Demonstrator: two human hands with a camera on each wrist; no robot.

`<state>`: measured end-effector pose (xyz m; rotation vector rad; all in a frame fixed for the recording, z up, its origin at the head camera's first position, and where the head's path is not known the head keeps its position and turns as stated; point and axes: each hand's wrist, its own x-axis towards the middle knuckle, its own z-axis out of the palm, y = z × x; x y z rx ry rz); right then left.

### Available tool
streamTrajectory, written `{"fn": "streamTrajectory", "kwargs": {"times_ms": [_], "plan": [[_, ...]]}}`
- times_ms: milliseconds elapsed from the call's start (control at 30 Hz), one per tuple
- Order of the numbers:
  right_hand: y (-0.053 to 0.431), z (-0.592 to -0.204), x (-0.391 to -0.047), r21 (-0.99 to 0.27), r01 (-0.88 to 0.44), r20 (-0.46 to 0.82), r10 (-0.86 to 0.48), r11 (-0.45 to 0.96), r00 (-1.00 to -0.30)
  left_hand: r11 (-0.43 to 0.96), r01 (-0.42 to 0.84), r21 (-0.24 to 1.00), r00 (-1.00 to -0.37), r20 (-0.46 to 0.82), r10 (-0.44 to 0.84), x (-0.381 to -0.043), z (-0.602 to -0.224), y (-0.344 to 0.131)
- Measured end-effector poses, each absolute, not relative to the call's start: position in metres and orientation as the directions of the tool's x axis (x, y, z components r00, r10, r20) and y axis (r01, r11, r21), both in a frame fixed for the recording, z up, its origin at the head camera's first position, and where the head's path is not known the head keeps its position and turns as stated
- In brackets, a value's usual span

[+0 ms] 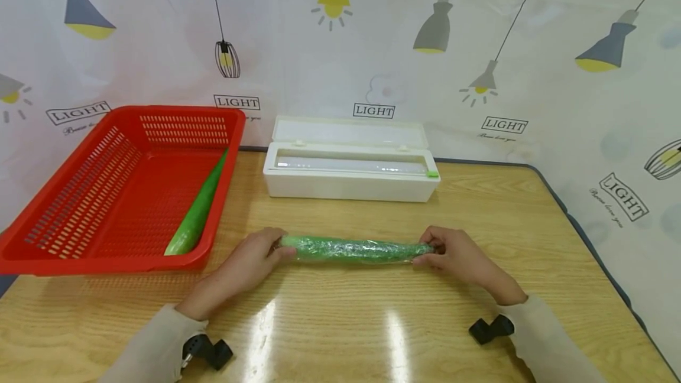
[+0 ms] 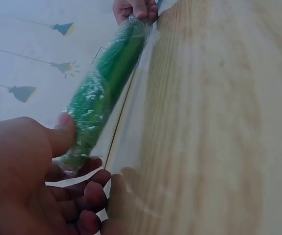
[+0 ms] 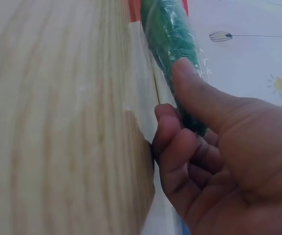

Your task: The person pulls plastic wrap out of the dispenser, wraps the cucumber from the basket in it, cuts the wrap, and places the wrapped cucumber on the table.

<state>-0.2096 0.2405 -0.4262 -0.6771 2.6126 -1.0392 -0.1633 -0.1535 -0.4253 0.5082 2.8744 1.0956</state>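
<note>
A long green cucumber wrapped in clear cling film lies crosswise between my two hands in the head view. My left hand pinches its paler left end between thumb and fingers. At the darker right end, my right hand grips the tip with thumb and curled fingers. Crinkled, shiny film shows along the cucumber in the left wrist view. The right wrist view has the thumb lying along the wrapped end, with the fingers curled beneath it.
A red plastic basket stands at the left with another long green cucumber leaning inside. Behind my hands is a white cling film dispenser, its lid raised and a roll inside. The wooden table meets a lamp-printed backdrop.
</note>
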Motion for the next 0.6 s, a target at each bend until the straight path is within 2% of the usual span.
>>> {"fn": "streamTrajectory", "kwargs": {"times_ms": [233, 600], "plan": [[0.2428, -0.4263, -0.2112, -0.724, -0.324, -0.082, -0.542, 0.609, -0.836, 0.659, 0.312, 0.685, -0.937, 0.105, 0.334, -0.1632, -0.4288, -0.1531], [0.2466, -0.4266, -0.2138, -0.808, -0.234, -0.142, -0.564, 0.541, -0.814, 0.595, 0.343, 0.727, -0.922, 0.139, 0.362, -0.1640, -0.4309, -0.1532]]}}
